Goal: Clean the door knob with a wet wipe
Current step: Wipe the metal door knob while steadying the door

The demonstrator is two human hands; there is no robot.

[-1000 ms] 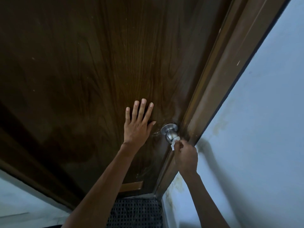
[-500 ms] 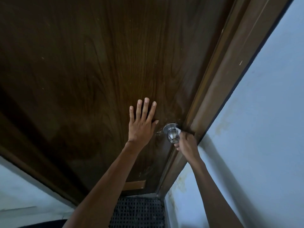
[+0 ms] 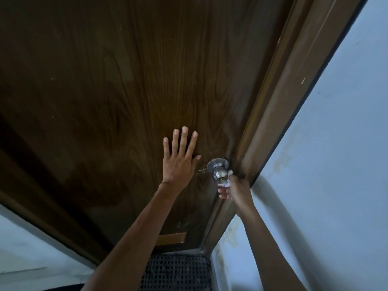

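Left hand (image 3: 179, 164): pressing the door (image 3: 126, 91) flat, fingers straight, holding nothing.
Right hand (image 3: 236, 191): pinching the wet wipe (image 3: 227, 183), mostly hidden, at five o'clock of the door knob (image 3: 218, 174).

Dark wood door (image 3: 126, 91), silver knob (image 3: 219, 174)
Brown swirling grain on the door; white wipe (image 3: 228, 181); pale blue wall (image 3: 336, 175) with yellowish stains; black grid-patterned mat (image 3: 176, 271).
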